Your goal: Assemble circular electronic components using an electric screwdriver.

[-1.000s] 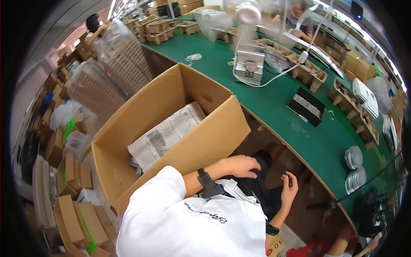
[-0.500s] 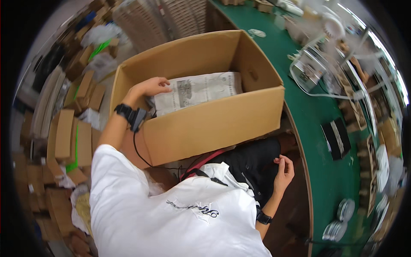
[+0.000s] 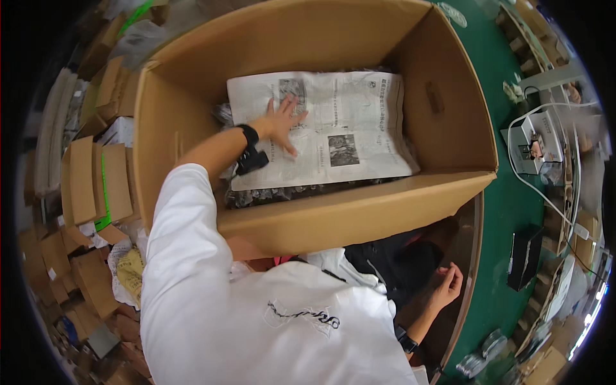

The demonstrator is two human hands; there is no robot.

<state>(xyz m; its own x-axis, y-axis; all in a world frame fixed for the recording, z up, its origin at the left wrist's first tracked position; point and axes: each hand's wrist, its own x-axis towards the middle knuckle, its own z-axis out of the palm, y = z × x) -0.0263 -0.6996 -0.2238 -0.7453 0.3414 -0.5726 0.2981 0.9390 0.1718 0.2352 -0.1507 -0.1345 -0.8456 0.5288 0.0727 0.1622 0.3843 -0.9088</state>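
the newspaper point(image 3: 369, 119) could crease or tear if the left hand point(image 3: 283, 125), fingers spread wide on it, pressed unevenly; it looks greyish, printed and rippled, lying over crinkled plastic point(image 3: 253, 196) in the cardboard box point(image 3: 359, 208). the right hand point(image 3: 448, 285) is half-curled near the green table point(image 3: 499, 215); whether it holds anything, i cannot tell.
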